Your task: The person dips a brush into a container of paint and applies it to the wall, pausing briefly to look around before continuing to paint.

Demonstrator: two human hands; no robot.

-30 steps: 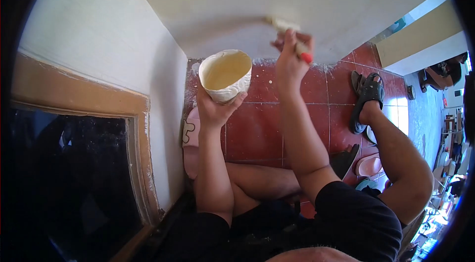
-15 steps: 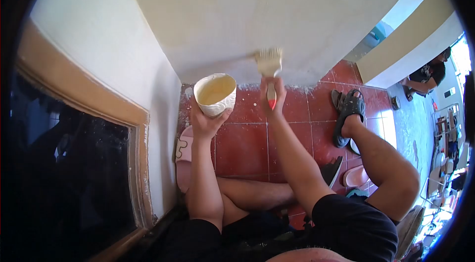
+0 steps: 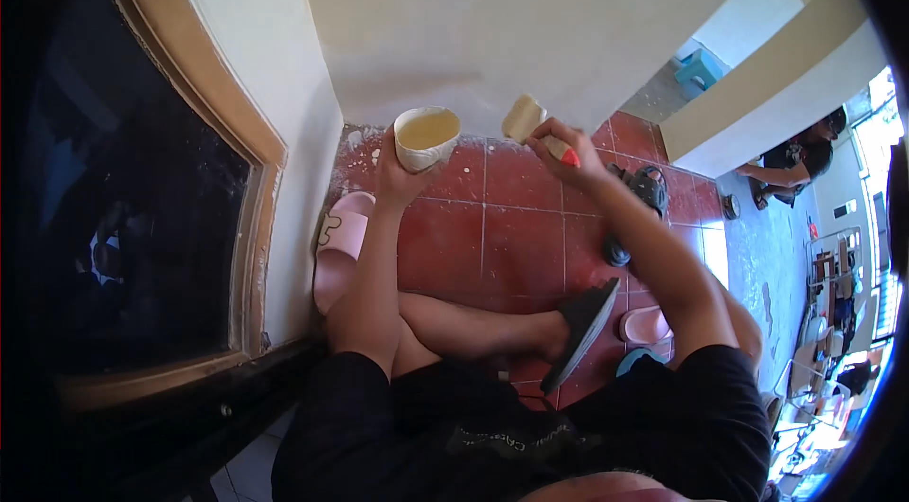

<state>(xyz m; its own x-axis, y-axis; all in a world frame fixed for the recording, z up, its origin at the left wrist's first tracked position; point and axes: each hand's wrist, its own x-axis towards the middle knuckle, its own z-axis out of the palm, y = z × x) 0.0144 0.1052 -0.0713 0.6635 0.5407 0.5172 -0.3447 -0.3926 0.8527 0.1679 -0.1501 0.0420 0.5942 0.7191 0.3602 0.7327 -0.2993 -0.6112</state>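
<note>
My left hand (image 3: pixel 402 178) is wrapped round a white cup (image 3: pixel 428 159) that holds pale yellowish liquid. In my right hand (image 3: pixel 574 150) is a paintbrush (image 3: pixel 522 119), its red-tipped handle end (image 3: pixel 570 157) showing past my fingers. The bristles point up and left, to the right of the cup and close to the foot of the pale wall (image 3: pixel 530 19). A damp-looking darker streak (image 3: pixel 426 80) marks the wall just above the cup.
Red floor tiles (image 3: pixel 440 246) with white spatters lie below. A wood-framed dark window (image 3: pixel 161 218) stands left. Pink slippers (image 3: pixel 341 242) and a dark sandal (image 3: pixel 589 327) are around my legs. Another person (image 3: pixel 803 161) crouches far right, beyond a blue stool (image 3: pixel 699 73).
The brush has come away from the wall, turned, and moved slightly right with my right hand. My left hand still holds the cup. The whole view has shifted.
</note>
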